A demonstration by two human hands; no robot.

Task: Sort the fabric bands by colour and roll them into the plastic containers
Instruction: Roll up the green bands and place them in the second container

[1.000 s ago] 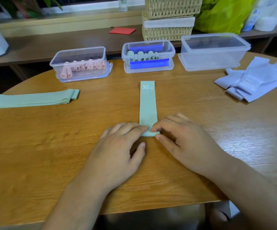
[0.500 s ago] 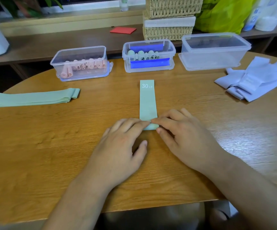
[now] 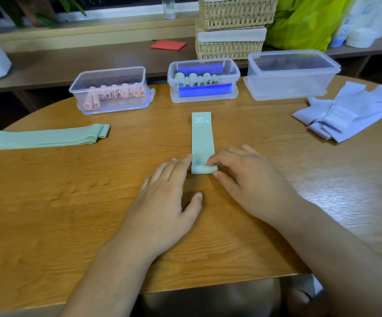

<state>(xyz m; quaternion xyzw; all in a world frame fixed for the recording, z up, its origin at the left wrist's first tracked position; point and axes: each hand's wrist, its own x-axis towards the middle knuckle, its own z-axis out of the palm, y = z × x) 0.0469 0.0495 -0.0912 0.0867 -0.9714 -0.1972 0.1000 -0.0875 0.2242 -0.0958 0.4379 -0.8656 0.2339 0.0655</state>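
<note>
The mint-green band [image 3: 202,138] marked 30 LB lies lengthwise mid-bench [image 3: 71,213], its near end rolled; the right hand [image 3: 249,181] has its grip curled on the roll, forefinger on top; the left hand [image 3: 167,197], fingers straight, touches the roll's left end; the container of green rolls [image 3: 235,74] stands at the far edge

Your green band [image 3: 202,138] lies flat on the bench, marked 30 LB at its far end, its near end rolled. Stacked green bands [image 3: 43,137] lie left, lavender bands [image 3: 350,113] heaped right. Beyond, the left container [image 3: 111,74] holds pink rolls, the middle container [image 3: 203,65] green rolls; the right container [image 3: 293,74] stands beside it.
</note>
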